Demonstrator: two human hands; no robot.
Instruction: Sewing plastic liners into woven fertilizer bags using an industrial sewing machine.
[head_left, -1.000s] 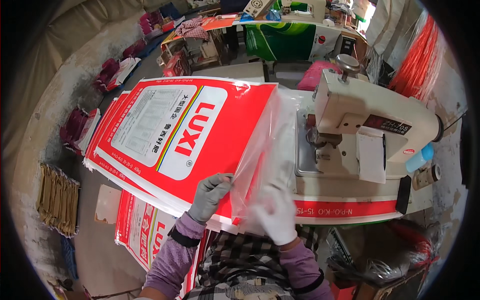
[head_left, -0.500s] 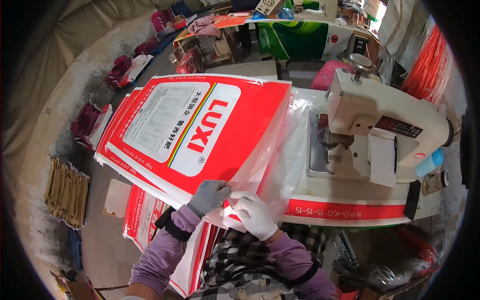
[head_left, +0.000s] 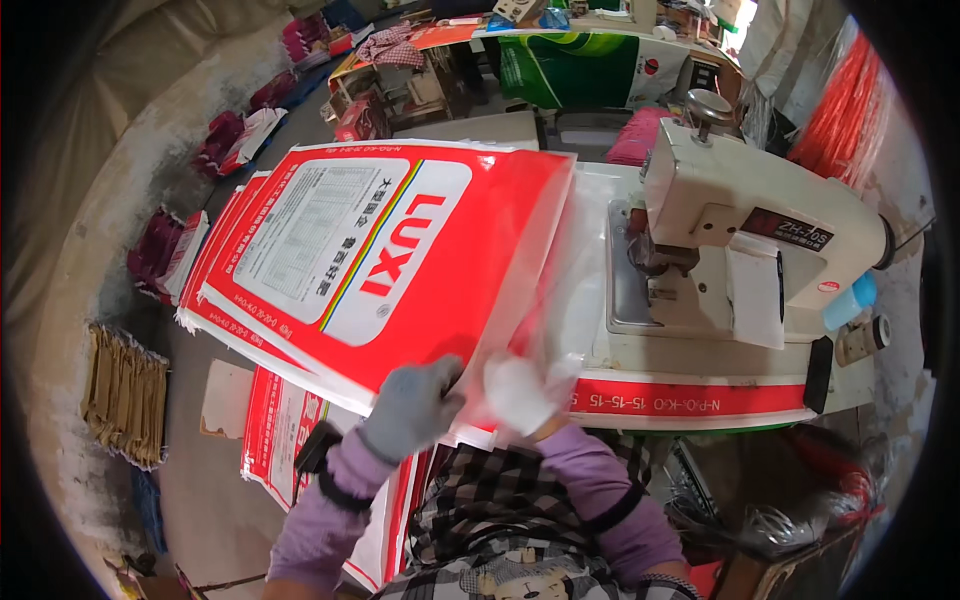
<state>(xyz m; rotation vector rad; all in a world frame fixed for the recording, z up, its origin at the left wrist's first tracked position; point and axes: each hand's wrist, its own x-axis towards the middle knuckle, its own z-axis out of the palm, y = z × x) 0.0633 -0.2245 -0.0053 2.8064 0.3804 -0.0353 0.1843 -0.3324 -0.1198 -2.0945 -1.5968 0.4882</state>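
Observation:
A large red and white printed sack (head_left: 440, 322) lies slantwise over the worktable, the uppermost of several. A clear plastic liner (head_left: 560, 300) sticks out of its open right end. My left hand (head_left: 412, 405), in a grey glove, is closed at the sack's near right corner, fingers bent over its edge. Just right of it is my right hand (head_left: 518, 395), in a white glove, against the plastic liner; motion smears its fingers. Right of the liner stands a cream sewing machine (head_left: 770, 215) with its metal plate (head_left: 632, 290).
More red and white sacks (head_left: 275, 425) hang below the table at left. A bundle of brown folded sheets (head_left: 128, 395) and purple bundles (head_left: 165, 250) line the left wall. Red plastic strands (head_left: 835, 110) hang at the far right. A blue bottle (head_left: 850, 300) lies behind the machine.
My hands have drawn apart a little, the right one rising along the liner. My left hand has turned with its back more toward me. The whole view has shifted slightly.

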